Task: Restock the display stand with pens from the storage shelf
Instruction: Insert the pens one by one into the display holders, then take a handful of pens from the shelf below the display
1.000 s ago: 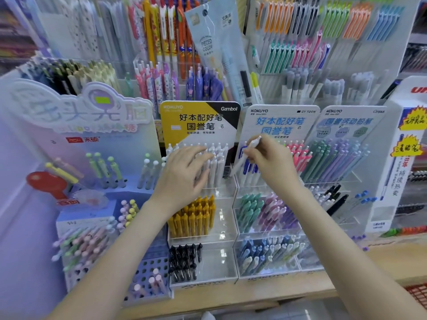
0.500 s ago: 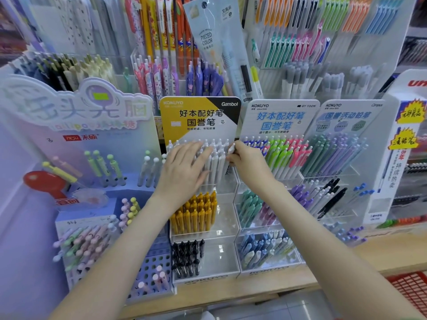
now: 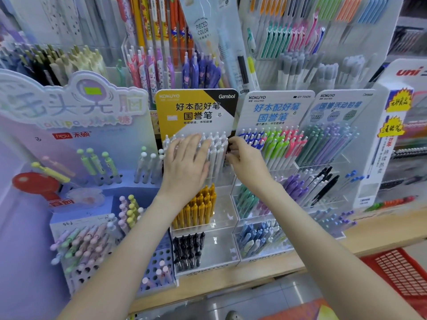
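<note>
Now the right hand (image 3: 247, 162) is at the right edge of the top row of the display stand (image 3: 196, 107), the one with the yellow sign. A moment ago it held one white pen up high, over the blue stand (image 3: 275, 109) next door. Since then it has come down and across to the white pens (image 3: 217, 148). Its fingers are curled close against the last pens in that row. I cannot tell if the pen is still in its fingers or already in the row, because the hand hides that spot.

The left hand (image 3: 184, 167) lies flat on the white pens with straight fingers and holds nothing. It has stayed there all this time. It seems to push the pens toward the left edge, so a gap stays free on the right.

So I think the new pen is just going in, or has just gone in. The top row looks nearly full. Below it, the yellow pens (image 3: 198, 206) fill only the left side of their row, and so do the black pens (image 3: 188, 250). Those rows may need more next.
</note>
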A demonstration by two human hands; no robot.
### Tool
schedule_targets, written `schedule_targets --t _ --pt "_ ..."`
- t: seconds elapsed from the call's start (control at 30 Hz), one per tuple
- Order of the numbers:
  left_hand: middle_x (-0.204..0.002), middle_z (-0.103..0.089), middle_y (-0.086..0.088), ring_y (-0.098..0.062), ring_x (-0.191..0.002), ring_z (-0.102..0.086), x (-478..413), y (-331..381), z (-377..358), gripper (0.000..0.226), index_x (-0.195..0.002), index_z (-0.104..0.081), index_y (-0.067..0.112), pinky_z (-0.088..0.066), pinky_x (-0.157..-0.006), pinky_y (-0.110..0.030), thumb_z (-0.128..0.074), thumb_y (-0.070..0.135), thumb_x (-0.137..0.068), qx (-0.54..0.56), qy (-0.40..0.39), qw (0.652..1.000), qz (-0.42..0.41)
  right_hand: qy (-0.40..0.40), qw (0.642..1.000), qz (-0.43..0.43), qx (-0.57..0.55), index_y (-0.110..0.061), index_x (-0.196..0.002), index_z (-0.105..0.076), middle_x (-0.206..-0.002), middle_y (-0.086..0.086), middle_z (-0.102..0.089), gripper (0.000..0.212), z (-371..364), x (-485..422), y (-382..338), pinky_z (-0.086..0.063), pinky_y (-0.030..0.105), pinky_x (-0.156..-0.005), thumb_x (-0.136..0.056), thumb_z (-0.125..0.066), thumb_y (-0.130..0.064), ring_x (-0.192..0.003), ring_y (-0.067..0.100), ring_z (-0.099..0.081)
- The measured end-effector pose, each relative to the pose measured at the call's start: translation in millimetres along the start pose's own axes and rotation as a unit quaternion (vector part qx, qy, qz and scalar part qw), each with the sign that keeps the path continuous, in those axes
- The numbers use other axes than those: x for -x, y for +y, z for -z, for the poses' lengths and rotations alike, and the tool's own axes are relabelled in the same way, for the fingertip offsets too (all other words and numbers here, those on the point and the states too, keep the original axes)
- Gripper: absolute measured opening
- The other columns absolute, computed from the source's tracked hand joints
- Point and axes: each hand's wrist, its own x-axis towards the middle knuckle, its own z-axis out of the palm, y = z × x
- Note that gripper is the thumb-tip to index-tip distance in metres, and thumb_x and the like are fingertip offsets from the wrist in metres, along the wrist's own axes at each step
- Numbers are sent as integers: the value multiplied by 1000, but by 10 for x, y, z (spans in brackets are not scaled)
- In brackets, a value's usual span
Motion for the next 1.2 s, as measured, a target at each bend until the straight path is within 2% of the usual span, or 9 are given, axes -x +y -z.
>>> schedule_targets --t 0.07,0.17,0.27,0.47,0.57,0.67,0.8,0.9,1.2 --pt "-131 -55 -16 -31 -125 -49 -18 164 35 40 -129 -53 6 -27 -109 -45 -49 21 -92 11 13 1000 15 25 999 25 -4 -9 -131 -46 -123 7 -60 38 76 150 1 -41 20 -92 -94 -51 -6 -112 14 -55" --pt "-128 -56 -18 -32 -122 -50 -40 507 94 40 -126 -56 2 -32 -106 -45 -53 18 -90 47 15 999 2 54 997 55 10 -15 -133 -45 -125 1 -56 41 218 412 94 -47 29 -92 -93 -52 -10 -108 9 -53" --pt "-124 -59 -20 -34 -116 -55 -32 970 138 37 -122 -58 -1 -39 -102 -44 -54 16 -89 105 14 994 -20 70 995 59 30 -16 -135 -45 -130 -1 -52 42 462 739 281 -43 24 -92 -94 -53 -13 -108 4 -49" --pt "-114 -64 -19 -33 -102 -63 148 2411 82 36 -115 -62 -2 -43 -91 -39 -51 17 -86 200 -18 977 -73 119 991 28 50 -9 -126 -52 -119 3 -58 33 1180 1738 1126 -44 28 -91 -93 -54 -9 -109 15 -53" --pt "-112 -65 -17 -32 -99 -64 344 3388 4 39 -115 -61 -1 -49 -84 -38 -48 20 -85 240 -73 963 -97 129 989 -36 66 -16 -127 -50 -119 2 -57 33 1624 2423 1769 -47 33 -88 -95 -52 -15 -109 15 -53" --pt "-113 -64 -16 -32 -100 -63 558 4363 -89 42 -118 -59 2 -55 -78 -39 -44 23 -85 274 -153 942 -120 144 982 -85 84 -15 -123 -53 -112 4 -59 33 2051 3121 2402 -46 33 -87 -91 -55 -10 -103 17 -55" --pt "-101 -67 -15 -31 -83 -66 781 5357 -250 39 -106 -65 1 -56 -64 -37 -43 24 -83 278 -226 921 -152 120 974 -152 115 -6 -123 -54 -117 9 -59 35 2450 3792 3221 -34 19 -93 -88 -58 -7 -111 24 -54" --pt "-94 -67 -14 -30 -77 -65 915 5764 -483 38 -100 -66 1 -54 -60 -33 -42 23 -80 267 -256 915 -164 93 973 -186 104 -5 -121 -56 -116 10 -60 33 2602 3982 3748 -31 15 -90 -88 -59 -9 -111 24 -54" --pt "-82 -61 -13 -32 -66 -61 1082 6438 -1931 36 -93 -64 3 -49 -47 -33 -40 22 -75 196 -378 893 -147 41 965 -226 128 -7 -122 -53 -116 12 -58 31 2485 3700 5397 -40 36 -90 -93 -54 -17 -114 28 -51"
